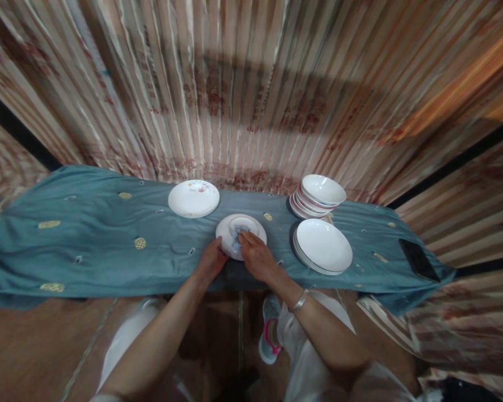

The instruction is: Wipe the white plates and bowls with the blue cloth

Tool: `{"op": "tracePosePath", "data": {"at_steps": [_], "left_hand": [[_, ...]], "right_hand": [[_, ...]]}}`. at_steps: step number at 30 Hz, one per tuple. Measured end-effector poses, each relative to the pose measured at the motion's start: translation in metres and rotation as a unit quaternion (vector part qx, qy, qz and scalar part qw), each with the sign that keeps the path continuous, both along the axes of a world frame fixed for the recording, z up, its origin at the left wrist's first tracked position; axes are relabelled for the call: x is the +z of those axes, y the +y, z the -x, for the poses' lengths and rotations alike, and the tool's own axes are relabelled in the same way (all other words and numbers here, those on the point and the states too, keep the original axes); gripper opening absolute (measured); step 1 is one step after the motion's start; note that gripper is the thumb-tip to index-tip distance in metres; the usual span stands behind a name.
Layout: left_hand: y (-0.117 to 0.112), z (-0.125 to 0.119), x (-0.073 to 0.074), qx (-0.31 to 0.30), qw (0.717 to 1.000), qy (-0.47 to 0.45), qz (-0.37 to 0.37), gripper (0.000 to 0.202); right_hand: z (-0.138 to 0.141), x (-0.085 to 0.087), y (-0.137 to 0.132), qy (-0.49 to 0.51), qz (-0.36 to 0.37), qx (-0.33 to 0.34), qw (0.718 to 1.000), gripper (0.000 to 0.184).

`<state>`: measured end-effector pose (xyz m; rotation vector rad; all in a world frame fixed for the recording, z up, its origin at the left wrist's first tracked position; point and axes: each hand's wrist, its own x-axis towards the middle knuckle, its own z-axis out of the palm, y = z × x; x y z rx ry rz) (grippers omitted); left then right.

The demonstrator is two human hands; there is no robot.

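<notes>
At the front middle of the table is a white plate (223, 230), and a ring shows on its upward side. My left hand (213, 258) grips this plate by its left rim, fingers closed on the edge. A crumpled light blue cloth (236, 239) lies pressed on the plate's middle under my right hand (255, 252), whose fingers are bunched around it. Behind and left of the plate, a flower-patterned plate (193, 198) rests on what looks like another. To the right stands a stack of white plates (324, 245), with a stack of bowls (323, 190) behind it.
A teal tablecloth (104, 245) with pineapple prints covers the narrow table. A black phone (419, 259) lies near the right end. Pleated patterned curtains (235, 100) hang right behind the table, and dark poles run at both sides.
</notes>
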<state>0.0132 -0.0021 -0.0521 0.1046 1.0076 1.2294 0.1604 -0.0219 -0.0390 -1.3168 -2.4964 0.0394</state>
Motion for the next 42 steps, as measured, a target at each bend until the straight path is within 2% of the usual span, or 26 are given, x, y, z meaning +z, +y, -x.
{"op": "tracePosePath", "data": {"at_steps": [6, 10, 19, 25, 31, 35, 42], "left_hand": [[0.0, -0.001, -0.001, 0.003, 1.0, -0.005, -0.012, 0.027], [0.002, 0.001, -0.006, -0.007, 1.0, -0.003, -0.018, 0.025], [0.003, 0.0, -0.005, 0.003, 1.0, -0.022, -0.012, 0.027], [0.002, 0.0, -0.006, 0.006, 1.0, -0.025, -0.007, 0.028], [0.002, 0.0, -0.008, 0.003, 1.0, -0.004, -0.002, 0.029], [0.001, 0.0, -0.003, 0.01, 1.0, 0.0, 0.006, 0.02], [0.0, -0.001, 0.004, 0.008, 1.0, 0.013, 0.024, 0.018]], "right_hand": [[0.018, -0.006, 0.004, -0.019, -0.018, 0.006, 1.0, 0.056], [0.03, -0.009, 0.013, -0.02, -0.025, -0.009, 0.999, 0.051], [0.041, 0.002, 0.052, -0.012, 0.006, -0.022, 1.0, 0.039], [0.037, 0.004, 0.069, -0.009, 0.012, -0.039, 0.999, 0.037], [0.024, 0.004, 0.076, -0.007, 0.033, -0.085, 0.996, 0.036], [0.014, 0.006, 0.077, -0.006, 0.043, -0.112, 0.993, 0.034], [0.001, 0.0, 0.078, -0.022, 0.045, -0.141, 0.989, 0.034]]}}
